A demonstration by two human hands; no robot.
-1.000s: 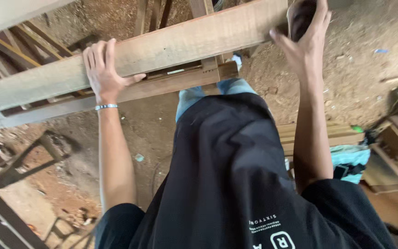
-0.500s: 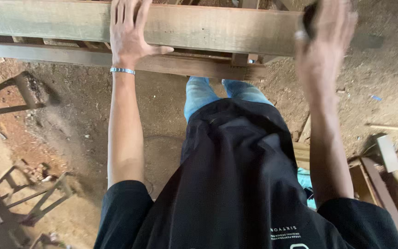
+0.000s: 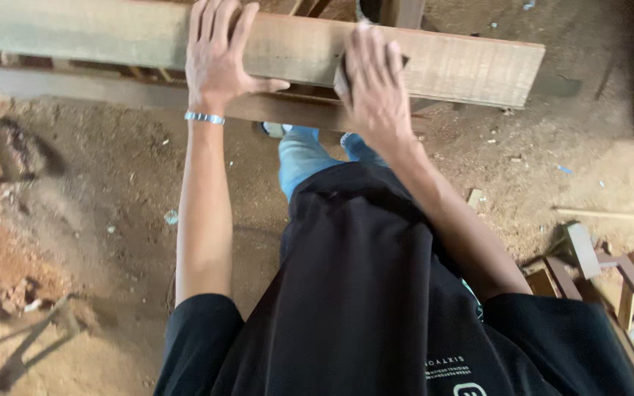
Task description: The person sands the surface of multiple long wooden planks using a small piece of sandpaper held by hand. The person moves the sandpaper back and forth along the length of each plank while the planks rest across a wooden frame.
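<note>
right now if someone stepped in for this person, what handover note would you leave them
Left hand: flat, palm down on the long wooden plank, fingers spread, steadying it.
Right hand: pressed over a small dark block on the plank's top face; the hand is blurred and the block mostly hidden.
The plank lies across a wooden frame, over a dirt floor with wood scraps.
Done: can't be judged from the surface.
Left: probably working the block along the plank.

I see a dirt floor covered in sawdust. Small wood scraps lie on it. A thin stick lies there too.
</note>
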